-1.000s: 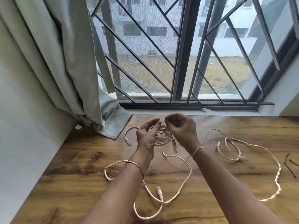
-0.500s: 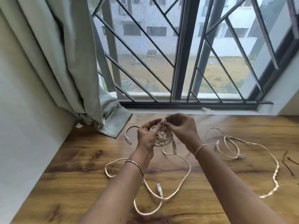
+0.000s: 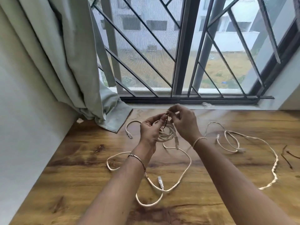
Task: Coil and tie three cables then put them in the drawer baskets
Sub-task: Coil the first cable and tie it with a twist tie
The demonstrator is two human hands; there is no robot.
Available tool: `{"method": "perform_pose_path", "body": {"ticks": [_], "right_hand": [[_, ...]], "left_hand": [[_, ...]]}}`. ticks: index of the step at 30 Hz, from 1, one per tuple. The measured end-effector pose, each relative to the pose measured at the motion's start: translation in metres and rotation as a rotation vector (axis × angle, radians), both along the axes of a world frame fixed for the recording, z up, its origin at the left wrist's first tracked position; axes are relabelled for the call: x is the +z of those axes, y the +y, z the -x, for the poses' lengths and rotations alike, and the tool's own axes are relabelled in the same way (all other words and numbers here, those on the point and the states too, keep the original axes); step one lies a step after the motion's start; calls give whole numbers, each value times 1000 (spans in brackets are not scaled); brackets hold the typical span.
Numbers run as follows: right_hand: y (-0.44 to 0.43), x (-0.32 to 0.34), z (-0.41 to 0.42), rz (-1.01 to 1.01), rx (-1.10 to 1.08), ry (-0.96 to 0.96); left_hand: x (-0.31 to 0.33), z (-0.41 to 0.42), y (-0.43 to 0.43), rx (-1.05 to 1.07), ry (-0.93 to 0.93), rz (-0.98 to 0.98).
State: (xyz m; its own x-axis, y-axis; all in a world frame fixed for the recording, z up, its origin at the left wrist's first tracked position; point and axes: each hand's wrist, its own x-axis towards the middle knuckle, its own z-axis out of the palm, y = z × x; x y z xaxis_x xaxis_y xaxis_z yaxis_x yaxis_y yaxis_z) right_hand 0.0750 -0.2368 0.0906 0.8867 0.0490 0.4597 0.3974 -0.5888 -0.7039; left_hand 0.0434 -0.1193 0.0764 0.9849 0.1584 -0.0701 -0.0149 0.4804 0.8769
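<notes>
You work in soft, even daylight from the window [image 3: 178, 54] ahead, which leaves only faint shadows on the wooden table [image 3: 81, 159], while the wide lens bends the frame edges and your left hand [image 3: 151, 132] and right hand [image 3: 185, 124] blur slightly with motion.

**ITEM COUNT: WORK SURFACE**

Hands: 2, the left hand [image 3: 151, 132] and the right hand [image 3: 183, 124]. Wrist bands [image 3: 138, 159]: 2, one per wrist. Cream cables: 3, comprising 1 coiled cable [image 3: 167, 135] at the hands, 1 loose centre cable [image 3: 190, 161] and 1 loose right cable [image 3: 274, 172]. Plugs [image 3: 160, 182]: 4 show clearly; a fifth at the right cable is blurred. Dark ties: 1 tie [image 3: 165, 124] at the fingertips, plus at least 2 dark strips [image 3: 286, 161] near the table's right edge; their exact number cannot be told. Curtain [image 3: 65, 62]: 1. Table [image 3: 81, 159]: 1.
</notes>
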Motion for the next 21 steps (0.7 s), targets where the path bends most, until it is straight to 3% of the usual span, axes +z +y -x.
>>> {"method": "perform_pose_path", "body": {"ticks": [6, 15, 21], "right_hand": [[-3, 9, 0, 148, 122, -5], [2, 12, 2, 313, 67, -144], [3, 18, -4, 265, 11, -190]], "left_hand": [[-6, 3, 5, -7, -10, -58], [3, 5, 6, -27, -21, -55], [-2, 3, 10, -16, 18, -112]]}}
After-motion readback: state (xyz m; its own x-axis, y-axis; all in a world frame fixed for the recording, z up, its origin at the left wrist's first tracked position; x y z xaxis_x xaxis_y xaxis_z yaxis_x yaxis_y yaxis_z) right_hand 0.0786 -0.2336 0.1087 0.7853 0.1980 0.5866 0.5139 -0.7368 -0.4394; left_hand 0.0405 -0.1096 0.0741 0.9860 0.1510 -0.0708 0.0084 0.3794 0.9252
